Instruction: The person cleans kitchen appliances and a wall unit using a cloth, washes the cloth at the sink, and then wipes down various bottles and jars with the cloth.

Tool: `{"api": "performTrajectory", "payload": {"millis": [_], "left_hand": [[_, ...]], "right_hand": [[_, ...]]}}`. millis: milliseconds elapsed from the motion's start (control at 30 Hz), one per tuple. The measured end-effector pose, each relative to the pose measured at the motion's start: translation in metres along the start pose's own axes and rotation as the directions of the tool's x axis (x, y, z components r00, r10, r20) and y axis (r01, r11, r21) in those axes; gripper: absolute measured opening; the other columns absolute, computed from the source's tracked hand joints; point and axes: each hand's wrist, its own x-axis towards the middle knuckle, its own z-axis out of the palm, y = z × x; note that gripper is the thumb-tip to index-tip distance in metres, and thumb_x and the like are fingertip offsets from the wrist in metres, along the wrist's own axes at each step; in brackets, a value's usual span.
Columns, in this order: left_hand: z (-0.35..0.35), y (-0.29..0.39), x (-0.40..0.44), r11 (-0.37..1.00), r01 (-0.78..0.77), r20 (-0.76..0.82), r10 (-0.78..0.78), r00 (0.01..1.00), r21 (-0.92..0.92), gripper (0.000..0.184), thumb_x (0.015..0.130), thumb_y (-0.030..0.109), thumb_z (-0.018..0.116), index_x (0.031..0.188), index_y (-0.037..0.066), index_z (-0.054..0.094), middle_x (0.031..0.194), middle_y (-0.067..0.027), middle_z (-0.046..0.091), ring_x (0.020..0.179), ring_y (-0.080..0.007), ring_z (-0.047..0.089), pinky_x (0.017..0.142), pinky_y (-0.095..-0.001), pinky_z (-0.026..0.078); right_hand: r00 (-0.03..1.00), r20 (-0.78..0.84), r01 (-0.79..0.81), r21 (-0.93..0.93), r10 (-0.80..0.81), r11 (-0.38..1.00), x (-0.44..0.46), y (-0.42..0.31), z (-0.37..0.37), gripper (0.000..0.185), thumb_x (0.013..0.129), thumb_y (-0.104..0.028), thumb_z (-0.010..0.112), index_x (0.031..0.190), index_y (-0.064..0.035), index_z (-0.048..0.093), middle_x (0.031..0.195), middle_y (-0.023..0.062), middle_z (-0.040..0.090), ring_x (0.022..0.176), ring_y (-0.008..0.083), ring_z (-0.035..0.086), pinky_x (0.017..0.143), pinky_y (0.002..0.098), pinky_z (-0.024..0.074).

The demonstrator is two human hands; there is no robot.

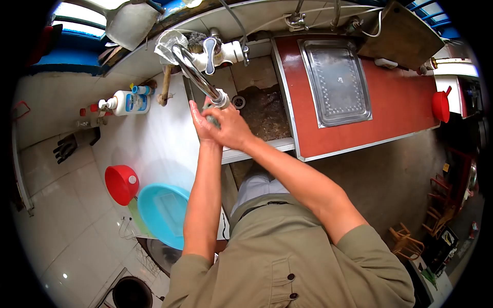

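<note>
Grey-green object point(212, 121) sits between the two hands, just below the spout's outlet, at the sink's left near part. Only a small patch shows among the fingers; that patch looks longer up and away from the body than across, but the object's full long axis and the way its end points cannot be told.

The left hand point(200, 126) is underneath, palm turned up, thumb stretched out and wet; its other fingers are mostly hidden, so how far they close cannot be told. The right hand point(232, 127) comes across from the side, half closed, its fingers bent over the object.

Just past the hands hangs the curved metal spout point(195, 77), pointing back toward the person. Beneath lies the sink point(251, 77), brown-stained, with a round drain point(239, 102).

To the left, a light-blue basin point(147, 210) is near the left forearm, with a red bowl point(119, 186) just beside it. Farther off stands a white pump bottle point(134, 103).

Right of the sink, a metal tray point(336, 79) lies lengthwise away from the person on a red counter point(400, 102); beyond leans a board point(403, 36).
</note>
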Motion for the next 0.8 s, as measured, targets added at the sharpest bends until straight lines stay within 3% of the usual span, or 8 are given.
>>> {"api": "performTrajectory", "payload": {"millis": [100,167,300,367,567,667,700,800], "left_hand": [[0.049,-0.017,-0.002,0.990,-0.028,-0.362,0.076,0.929,0.137,0.064,0.094,0.057,0.035,0.130,0.006,0.047,0.130,-0.0168,0.052,0.116,-0.0353,0.052,0.096,-0.0524,0.043],[0.021,-0.021,0.000,0.981,-0.015,-0.245,0.063,0.967,0.194,0.065,0.095,0.057,0.034,0.129,0.004,0.048,0.132,-0.0175,0.049,0.118,-0.0352,0.050,0.100,-0.0509,0.042],[0.043,-0.037,-0.005,0.993,-0.089,-0.160,0.100,0.982,0.077,0.052,0.099,0.043,0.034,0.128,0.002,0.046,0.130,-0.0140,0.051,0.120,-0.0321,0.049,0.104,-0.0464,0.039],[0.040,-0.040,-0.006,0.982,-0.119,-0.282,0.156,0.947,0.144,0.041,0.101,0.032,0.036,0.126,0.003,0.047,0.128,-0.0114,0.052,0.120,-0.0273,0.050,0.104,-0.0422,0.041],[0.039,-0.049,-0.009,0.985,-0.040,-0.350,0.097,0.932,0.167,0.040,0.102,0.031,0.036,0.130,0.005,0.044,0.128,-0.0077,0.051,0.121,-0.0240,0.048,0.107,-0.0405,0.036],[0.032,-0.045,-0.005,0.955,0.089,-0.352,0.017,0.936,0.283,0.050,0.101,0.039,0.030,0.137,0.005,0.038,0.138,-0.0097,0.045,0.128,-0.0252,0.042,0.108,-0.0429,0.034],[0.034,-0.038,-0.003,0.956,0.086,-0.353,0.020,0.935,0.281,0.050,0.101,0.039,0.030,0.137,0.005,0.038,0.138,-0.0097,0.045,0.128,-0.0252,0.042,0.108,-0.0429,0.034],[0.046,-0.016,0.004,0.990,0.082,-0.278,-0.047,0.960,0.118,0.059,0.096,0.049,0.031,0.132,0.004,0.043,0.137,-0.0164,0.044,0.127,-0.0335,0.044,0.103,-0.0518,0.039]], "right_hand": [[0.998,-0.021,0.053,0.027,-0.052,0.998,-0.004,-0.002,-0.005,0.027,0.084,-0.032,0.064,0.095,-0.0071,0.063,0.110,0.0179,0.059,0.108,0.0387,0.052,0.099,0.0471,0.0365],[0.986,-0.032,0.154,-0.145,-0.161,0.977,0.003,0.008,-0.013,0.026,0.082,-0.031,0.066,0.089,-0.0064,0.062,0.102,0.0159,0.061,0.099,0.0370,0.057,0.090,0.0452,0.0432],[0.979,0.197,-0.055,-0.007,0.055,0.998,0.017,0.030,-0.013,0.054,0.075,-0.031,0.072,0.122,-0.0080,0.059,0.126,0.0188,0.053,0.122,0.0411,0.043,0.107,0.0533,0.0292],[0.999,-0.003,0.050,-0.156,-0.051,0.987,0.024,0.034,-0.015,0.021,0.075,-0.023,0.065,0.085,-0.0047,0.063,0.090,0.0139,0.064,0.089,0.0370,0.060,0.079,0.0459,0.0478],[0.993,-0.086,-0.085,-0.096,0.076,0.992,0.042,0.044,-0.016,0.025,0.082,-0.031,0.061,0.077,-0.0068,0.062,0.074,0.0179,0.062,0.072,0.0402,0.060,0.064,0.0476,0.0477],[0.929,-0.154,-0.314,0.158,0.338,0.936,0.053,0.048,-0.020,0.043,0.090,-0.042,0.056,0.074,-0.0017,0.060,0.067,0.0207,0.060,0.067,0.0417,0.059,0.062,0.0458,0.0468],[0.902,-0.076,-0.402,0.203,0.424,0.893,0.056,0.053,-0.026,0.035,0.094,-0.033,0.056,0.082,-0.0003,0.061,0.072,0.0132,0.065,0.064,0.0222,0.061,0.061,0.0343,0.0475],[0.801,0.208,-0.400,0.883,0.561,0.244,0.059,0.056,-0.034,0.025,0.096,-0.026,0.052,0.104,-0.0035,0.058,0.097,0.0066,0.065,0.085,0.0158,0.061,0.078,0.0287,0.0504]]}}
